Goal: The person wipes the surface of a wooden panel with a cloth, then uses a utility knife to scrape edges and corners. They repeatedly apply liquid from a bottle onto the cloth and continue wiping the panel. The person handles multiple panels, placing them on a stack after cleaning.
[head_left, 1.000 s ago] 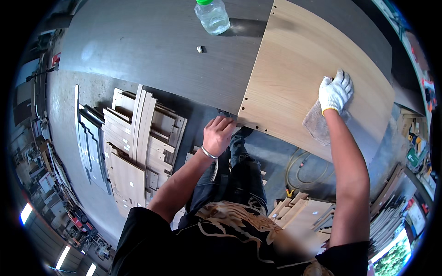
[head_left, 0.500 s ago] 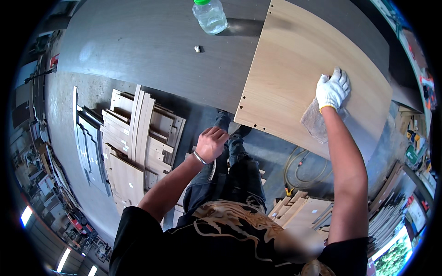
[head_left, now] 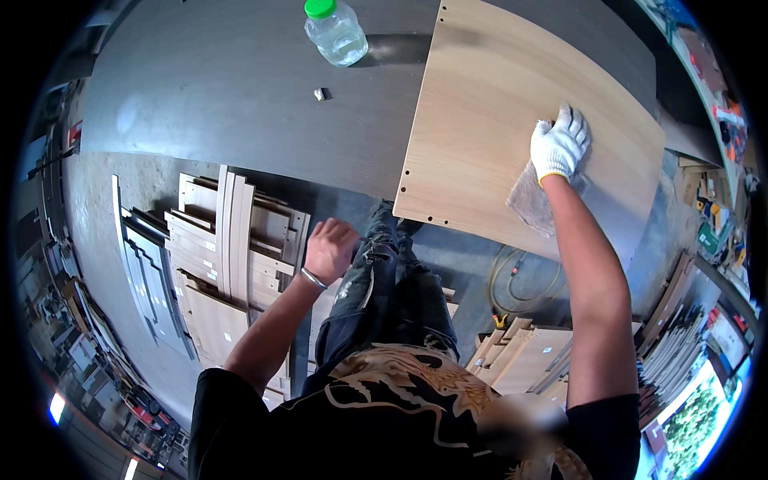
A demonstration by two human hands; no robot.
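My right hand (head_left: pixel 560 146), in a white knitted glove with a yellow cuff edge, lies flat with fingers stretched out. It rests on a greyish-beige cloth (head_left: pixel 532 200) on top of a pale wood-grain panel (head_left: pixel 472 136). The cloth shows below and beside the glove; part of it is hidden under the hand. My bare left hand (head_left: pixel 330 250), with a silver bangle at the wrist, hangs in the air in front of my legs, left of the panel's near corner. Its fingers are curled in, slightly blurred, and nothing shows in them. Small dark holes mark the panel's left and near edges.
Under the panel is a dark grey work surface (head_left: pixel 240 96). A clear jar with a green lid (head_left: pixel 336 36) stands there, near a small whitish lump (head_left: pixel 320 94). Stacked boards (head_left: pixel 212 264) lie below to the left, more boards (head_left: pixel 520 356) to the right, beside a coiled hose (head_left: pixel 520 292).
My left hand has moved left and slightly down, away from the panel, its fingers looking a little looser. The view has shifted a little; my right hand stays on the cloth.
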